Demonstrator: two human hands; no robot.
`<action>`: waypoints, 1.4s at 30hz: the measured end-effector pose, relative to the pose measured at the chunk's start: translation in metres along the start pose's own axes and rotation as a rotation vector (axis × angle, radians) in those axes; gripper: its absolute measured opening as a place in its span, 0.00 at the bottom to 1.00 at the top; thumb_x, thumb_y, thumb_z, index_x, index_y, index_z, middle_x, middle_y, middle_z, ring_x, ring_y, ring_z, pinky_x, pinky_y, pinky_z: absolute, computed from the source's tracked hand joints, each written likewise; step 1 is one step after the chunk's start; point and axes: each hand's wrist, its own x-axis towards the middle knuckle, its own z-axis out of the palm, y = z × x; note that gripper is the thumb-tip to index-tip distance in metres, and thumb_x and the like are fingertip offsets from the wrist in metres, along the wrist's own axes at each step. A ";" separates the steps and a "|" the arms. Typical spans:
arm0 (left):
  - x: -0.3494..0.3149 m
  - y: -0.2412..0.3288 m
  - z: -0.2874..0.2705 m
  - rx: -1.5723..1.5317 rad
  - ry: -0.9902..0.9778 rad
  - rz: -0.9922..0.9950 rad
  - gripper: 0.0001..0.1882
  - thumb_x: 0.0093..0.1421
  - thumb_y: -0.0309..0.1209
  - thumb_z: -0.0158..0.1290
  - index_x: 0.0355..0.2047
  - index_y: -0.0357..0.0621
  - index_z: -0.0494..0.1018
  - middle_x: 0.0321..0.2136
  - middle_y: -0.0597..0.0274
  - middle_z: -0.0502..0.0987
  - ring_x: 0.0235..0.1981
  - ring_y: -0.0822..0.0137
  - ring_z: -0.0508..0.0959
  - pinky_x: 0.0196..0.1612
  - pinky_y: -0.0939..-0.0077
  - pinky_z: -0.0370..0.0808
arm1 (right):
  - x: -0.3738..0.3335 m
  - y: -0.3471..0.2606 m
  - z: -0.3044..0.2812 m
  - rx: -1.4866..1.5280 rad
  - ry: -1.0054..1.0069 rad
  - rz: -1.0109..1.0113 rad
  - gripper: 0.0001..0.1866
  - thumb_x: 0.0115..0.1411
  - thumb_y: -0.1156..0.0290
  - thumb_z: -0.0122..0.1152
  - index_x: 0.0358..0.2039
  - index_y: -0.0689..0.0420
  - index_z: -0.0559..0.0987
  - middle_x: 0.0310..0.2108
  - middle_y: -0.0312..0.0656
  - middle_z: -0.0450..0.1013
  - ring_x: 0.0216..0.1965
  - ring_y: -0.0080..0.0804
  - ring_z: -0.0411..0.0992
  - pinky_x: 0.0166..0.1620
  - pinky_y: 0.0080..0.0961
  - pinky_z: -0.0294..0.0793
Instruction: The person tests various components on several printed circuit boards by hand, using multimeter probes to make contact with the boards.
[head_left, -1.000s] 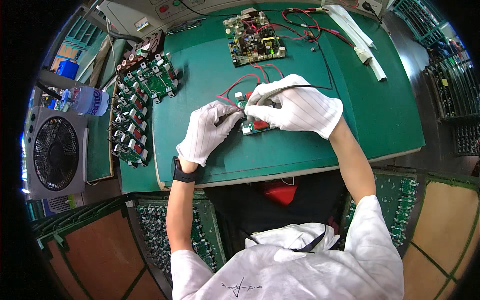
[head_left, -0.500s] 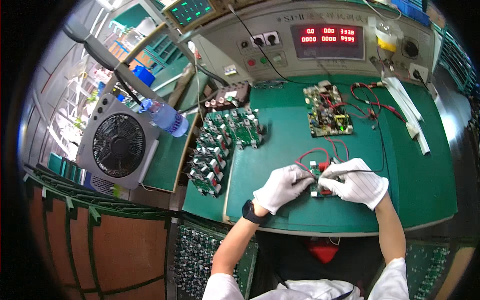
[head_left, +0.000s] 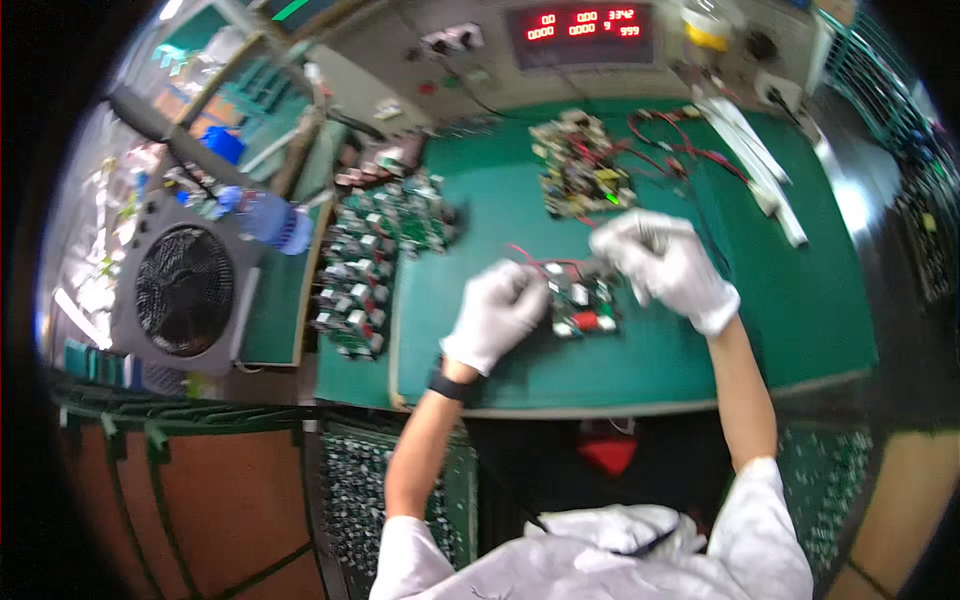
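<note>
Both hands wear white gloves. My left hand, fingers curled closed, is at the left edge of a small green circuit board with white and red parts. A thin red wire runs close above those fingers; whether they grip it is hidden. My right hand is raised above the board's right side, apart from it and blurred by motion. Its fingers look bent together, and what they hold, if anything, cannot be made out. Beyond the hands lies a larger circuit board crowded with parts, a small green light glowing on it.
Several assembled circuit boards stand in rows on the left of the green bench mat. Red and black leads and white strips lie at the right. A test panel with red digits stands behind. A fan is far left.
My right hand has lifted off the small board and moved away from it. My left hand has drawn back to the board's left edge. The whole view has shifted, and red digits have changed.
</note>
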 end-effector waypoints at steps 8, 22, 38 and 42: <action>0.046 0.116 0.056 -0.220 0.184 0.369 0.09 0.63 0.34 0.60 0.40 0.45 0.82 0.20 0.53 0.78 0.21 0.57 0.81 0.27 0.66 0.77 | -0.019 0.041 -0.093 0.632 0.191 -0.074 0.17 0.75 0.56 0.54 0.51 0.55 0.81 0.43 0.37 0.81 0.34 0.20 0.75 0.31 0.18 0.68; -0.015 0.134 0.112 0.100 -0.257 0.278 0.15 0.66 0.42 0.57 0.39 0.41 0.81 0.20 0.46 0.80 0.25 0.45 0.82 0.30 0.55 0.80 | -0.097 0.047 -0.186 -0.130 0.503 0.522 0.27 0.71 0.45 0.57 0.51 0.59 0.80 0.38 0.38 0.80 0.25 0.16 0.70 0.22 0.11 0.61; 0.041 0.009 0.031 -0.001 -0.107 0.431 0.20 0.63 0.30 0.61 0.55 0.42 0.77 0.46 0.50 0.82 0.49 0.55 0.82 0.54 0.63 0.78 | 0.001 0.028 -0.015 -1.116 0.002 -0.490 0.12 0.60 0.64 0.70 0.41 0.57 0.84 0.38 0.45 0.82 0.40 0.46 0.81 0.49 0.40 0.78; 0.039 0.005 0.037 -0.243 -0.082 0.297 0.17 0.65 0.29 0.61 0.53 0.37 0.77 0.38 0.53 0.84 0.35 0.69 0.83 0.41 0.74 0.79 | 0.009 0.044 -0.009 -0.897 0.150 -0.475 0.09 0.59 0.69 0.69 0.40 0.56 0.85 0.34 0.45 0.82 0.37 0.43 0.81 0.43 0.34 0.79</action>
